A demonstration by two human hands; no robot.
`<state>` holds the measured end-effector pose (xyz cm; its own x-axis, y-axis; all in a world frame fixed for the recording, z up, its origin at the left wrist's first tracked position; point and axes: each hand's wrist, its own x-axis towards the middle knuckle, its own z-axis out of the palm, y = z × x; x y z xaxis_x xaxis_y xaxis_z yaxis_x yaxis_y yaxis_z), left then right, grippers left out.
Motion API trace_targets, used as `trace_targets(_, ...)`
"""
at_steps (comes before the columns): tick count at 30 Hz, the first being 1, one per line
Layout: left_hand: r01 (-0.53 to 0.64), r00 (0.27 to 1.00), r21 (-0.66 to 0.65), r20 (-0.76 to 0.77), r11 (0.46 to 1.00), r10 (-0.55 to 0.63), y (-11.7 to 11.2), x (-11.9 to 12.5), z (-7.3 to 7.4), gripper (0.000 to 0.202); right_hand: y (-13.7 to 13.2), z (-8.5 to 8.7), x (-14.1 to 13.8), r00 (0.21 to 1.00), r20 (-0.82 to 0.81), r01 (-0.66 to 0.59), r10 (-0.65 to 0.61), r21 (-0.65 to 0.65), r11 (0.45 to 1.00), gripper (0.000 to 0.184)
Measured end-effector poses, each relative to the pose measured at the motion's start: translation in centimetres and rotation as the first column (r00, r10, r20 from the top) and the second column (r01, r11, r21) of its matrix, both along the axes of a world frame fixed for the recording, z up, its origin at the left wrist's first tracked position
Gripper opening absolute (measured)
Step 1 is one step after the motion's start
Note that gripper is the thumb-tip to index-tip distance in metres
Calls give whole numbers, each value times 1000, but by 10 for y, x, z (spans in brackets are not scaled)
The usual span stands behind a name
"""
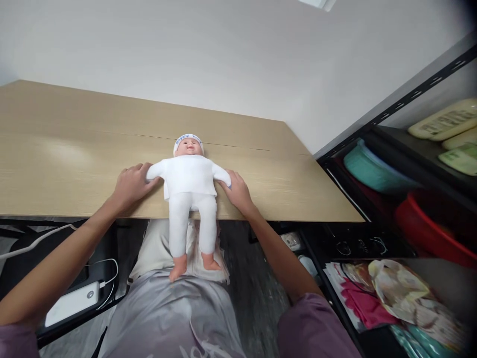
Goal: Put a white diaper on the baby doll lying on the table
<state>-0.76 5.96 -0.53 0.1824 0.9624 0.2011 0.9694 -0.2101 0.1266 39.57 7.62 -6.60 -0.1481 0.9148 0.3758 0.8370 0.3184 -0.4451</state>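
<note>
A baby doll (pixel 190 186) in a white suit and white cap lies face up on the wooden table (pixel 74 154), its legs hanging over the front edge. My left hand (pixel 131 185) rests on the table with its fingers closed around the doll's arm on that side. My right hand (pixel 237 191) pinches the end of the doll's other sleeve. Both of the doll's arms are spread outward.
A white wall rises behind the table. To the right stands a dark metal shelf (pixel 410 99) with a teal tub (pixel 368 171), a red basin (pixel 428 223) and packets of cloth (pixel 387 293). A white power bank (pixel 72 303) with cables lies at lower left.
</note>
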Motion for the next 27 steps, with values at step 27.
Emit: trace_targets(27,73,995,270,42,960,-88,263,-6,-49,66,236,-19,9,998,35,44,-50,150,988,59)
